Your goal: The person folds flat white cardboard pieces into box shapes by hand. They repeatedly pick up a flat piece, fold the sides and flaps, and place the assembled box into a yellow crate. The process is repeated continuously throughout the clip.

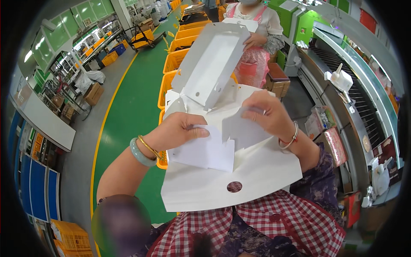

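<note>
My left hand [184,128] is closed, thumb on top, on a folded white paper sheet [207,150]. My right hand [269,113] pinches the upper edge of a white cardboard flap [244,130], which has a cut notch on its left side. Both pieces are over a large white cardboard blank [231,199] with an oval hole near its front edge, close to my checked apron. Beyond my hands, a long shallow white cardboard box [209,68] stands tilted, its far end raised. Whether the flap joins the blank is hidden.
A co-worker in a pink apron [252,70] stands opposite, a hand at the far box. Yellow crates [175,62] line the left side along a green floor [124,103]. On the right runs a roller conveyor machine [364,90] with a white handled dispenser [341,80].
</note>
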The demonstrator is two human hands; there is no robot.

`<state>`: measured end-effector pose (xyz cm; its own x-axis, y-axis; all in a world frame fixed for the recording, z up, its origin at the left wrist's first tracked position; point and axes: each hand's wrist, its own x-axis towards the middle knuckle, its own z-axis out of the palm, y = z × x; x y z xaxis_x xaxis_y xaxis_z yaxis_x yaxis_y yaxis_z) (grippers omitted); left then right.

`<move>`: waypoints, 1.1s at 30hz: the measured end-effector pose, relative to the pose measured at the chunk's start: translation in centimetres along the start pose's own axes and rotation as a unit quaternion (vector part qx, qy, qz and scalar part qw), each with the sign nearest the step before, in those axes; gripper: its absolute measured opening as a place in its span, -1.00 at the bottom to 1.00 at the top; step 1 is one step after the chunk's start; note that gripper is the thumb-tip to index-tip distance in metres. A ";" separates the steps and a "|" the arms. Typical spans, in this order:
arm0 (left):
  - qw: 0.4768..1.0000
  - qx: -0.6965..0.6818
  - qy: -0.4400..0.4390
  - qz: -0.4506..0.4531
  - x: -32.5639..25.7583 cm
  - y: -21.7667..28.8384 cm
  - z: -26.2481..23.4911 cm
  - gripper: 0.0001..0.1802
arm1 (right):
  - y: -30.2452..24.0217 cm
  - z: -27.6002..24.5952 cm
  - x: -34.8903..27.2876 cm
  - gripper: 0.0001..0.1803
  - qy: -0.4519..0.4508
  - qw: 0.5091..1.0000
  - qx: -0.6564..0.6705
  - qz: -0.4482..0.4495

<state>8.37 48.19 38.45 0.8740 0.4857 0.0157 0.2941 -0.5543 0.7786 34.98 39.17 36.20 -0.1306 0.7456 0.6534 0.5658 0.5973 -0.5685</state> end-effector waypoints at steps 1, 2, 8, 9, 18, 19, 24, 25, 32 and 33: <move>1.000 0.014 -0.001 0.007 0.2 0.1 0.2 -0.81 | 0.1 0.4 -0.4 -0.82 -0.009 0.999 -0.021 -0.035; 0.999 0.029 -0.003 0.015 0.4 0.2 0.3 -0.81 | 0.0 0.7 -0.8 -0.83 -0.019 0.997 -0.041 -0.069; 0.998 0.054 0.044 -0.013 -2.0 0.8 3.2 -0.86 | -3.4 0.9 -2.2 -0.92 -0.162 0.980 -0.102 -0.060; 0.996 0.055 0.071 0.000 -2.8 0.3 4.2 -0.86 | -3.6 1.0 -3.0 -0.91 -0.182 0.976 -0.106 -0.053; 0.978 0.101 0.178 0.033 -6.1 -1.4 7.3 -0.88 | -4.2 3.2 -4.9 -0.87 -0.280 0.953 -0.112 -0.030; 0.976 0.101 0.188 0.050 -6.4 -1.4 7.5 -0.88 | -4.2 3.2 -5.0 -0.88 -0.285 0.952 -0.108 -0.037; 0.973 0.109 0.196 0.049 -6.6 -1.8 8.0 -0.86 | -3.3 3.0 -5.8 -0.90 -0.309 0.943 -0.125 -0.021; 0.974 0.112 0.194 0.043 -6.4 -2.0 8.2 -0.87 | -3.1 3.3 -6.1 -0.91 -0.313 0.940 -0.131 -0.020; 0.984 0.142 0.104 0.008 -5.0 -1.7 6.3 -0.87 | -1.5 3.5 -6.1 -0.92 -0.289 0.953 -0.091 0.011; 0.987 0.149 0.060 0.012 -4.6 -1.5 5.5 -0.87 | -1.6 3.6 -5.9 -0.92 -0.286 0.955 -0.083 -0.006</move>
<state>6.06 43.06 33.75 0.8352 0.5368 0.1195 0.3907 -0.7321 0.5581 31.97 34.93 31.47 -0.5333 0.8073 0.2527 0.6771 0.5865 -0.4444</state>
